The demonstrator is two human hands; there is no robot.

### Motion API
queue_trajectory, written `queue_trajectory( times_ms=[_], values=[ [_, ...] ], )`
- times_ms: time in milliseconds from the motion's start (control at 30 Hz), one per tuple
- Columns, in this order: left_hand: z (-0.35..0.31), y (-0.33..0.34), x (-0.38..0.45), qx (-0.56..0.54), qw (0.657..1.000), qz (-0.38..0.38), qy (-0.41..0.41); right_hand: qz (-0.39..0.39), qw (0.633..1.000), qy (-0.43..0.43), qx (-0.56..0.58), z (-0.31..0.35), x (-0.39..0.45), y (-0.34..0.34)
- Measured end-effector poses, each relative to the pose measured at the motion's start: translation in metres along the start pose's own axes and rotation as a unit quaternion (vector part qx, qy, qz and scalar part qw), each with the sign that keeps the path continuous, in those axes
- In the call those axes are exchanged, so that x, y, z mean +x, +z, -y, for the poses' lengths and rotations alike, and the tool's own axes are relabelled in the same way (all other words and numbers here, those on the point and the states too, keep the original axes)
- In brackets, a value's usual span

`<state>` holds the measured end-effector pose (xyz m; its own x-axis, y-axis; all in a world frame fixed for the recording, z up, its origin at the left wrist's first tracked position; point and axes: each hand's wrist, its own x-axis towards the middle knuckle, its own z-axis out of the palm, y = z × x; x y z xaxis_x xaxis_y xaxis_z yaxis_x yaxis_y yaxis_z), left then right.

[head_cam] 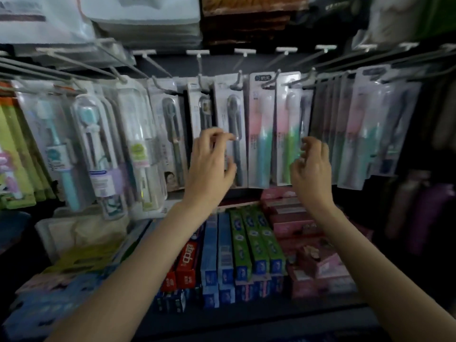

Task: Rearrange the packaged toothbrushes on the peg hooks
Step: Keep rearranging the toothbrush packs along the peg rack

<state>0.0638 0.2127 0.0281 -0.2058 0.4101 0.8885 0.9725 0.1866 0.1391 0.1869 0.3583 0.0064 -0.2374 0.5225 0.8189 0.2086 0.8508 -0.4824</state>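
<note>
Both hands empty, fingers loosely curled; left hand (pixel 209 164) nearly touches the grey toothbrush pack (pixel 230 129), right hand (pixel 312 166) hovers, so I'd pinch up near the hook (pixel 238 81).

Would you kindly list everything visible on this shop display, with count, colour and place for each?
Dark toothbrush packs: three hooks' worth, grey-black brushes, centre pegs.
Pink-green toothbrush packs: several, pink fading to green, centre-right and right pegs.
Blister toothbrush packs: a few, clear with blue and white brushes, left pegs.
Peg hooks: one row, pale grey, across the top.
Toothpaste boxes: many, red, blue, green and pink, shelf below.
Folded cloth goods: stacks, white and brown, top shelf.
Left hand: one, fingers curled at a dark pack, grip unclear.
Right hand: one, fingers loosely curled, holding nothing, before the pink-green packs.
</note>
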Motion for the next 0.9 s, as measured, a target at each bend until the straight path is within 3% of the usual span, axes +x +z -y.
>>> queue_trajectory(
  times_ms=[233, 400, 600, 900],
  values=[
    [-0.031, 0.062, 0.000, -0.044, 0.993, 0.096, 0.046, 0.114, 0.985, 0.123, -0.042, -0.053, 0.051, 0.004],
    [-0.034, 0.080, 0.000, 0.017, 0.998, 0.055, 0.036, 0.123, 0.981, 0.148, 0.013, -0.058, 0.076, 0.017],
    [-0.030, 0.085, 0.001, 0.055, 0.997, 0.047, 0.034, 0.123, 0.986, 0.070, -0.088, -0.042, 0.065, -0.002],
    [-0.035, 0.084, 0.001, 0.038, 0.996, 0.069, 0.039, 0.235, 0.922, -0.021, -0.308, 0.001, 0.080, -0.070]
  ],
)
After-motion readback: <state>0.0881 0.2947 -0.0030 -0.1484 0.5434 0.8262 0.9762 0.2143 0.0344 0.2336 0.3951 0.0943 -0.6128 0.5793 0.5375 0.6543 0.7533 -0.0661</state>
